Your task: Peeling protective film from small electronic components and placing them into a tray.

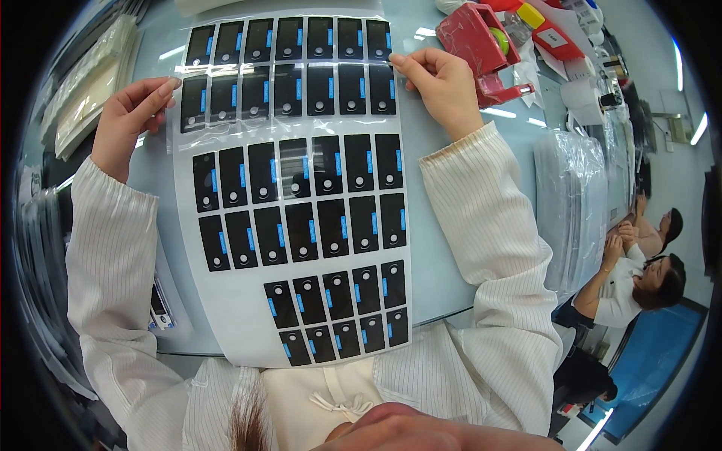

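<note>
A long white sheet [237, 308] lies in front of me, its near end against my clothing. Rows of black rectangular pieces [328, 154] cover it, each with a blue tab and a pale round spot. Across the two farthest rows lies a glossy clear plastic film [286, 126]. My left hand [135, 120] pinches the film's left edge between thumb and fingers. At the right edge, near the far rows, my right hand [440, 86] is closed in a pinch on the same film. Both forearms are in pale striped sleeves, one on either side of the sheet.
A red tape dispenser [470, 41] and a yellow-capped bottle [520, 28] stand at the far right. Nearer on the right is a plastic-wrapped stack [568, 207]. Pale plastic packets [94, 83] are piled at the far left. Other people [639, 282] sit beyond the right side.
</note>
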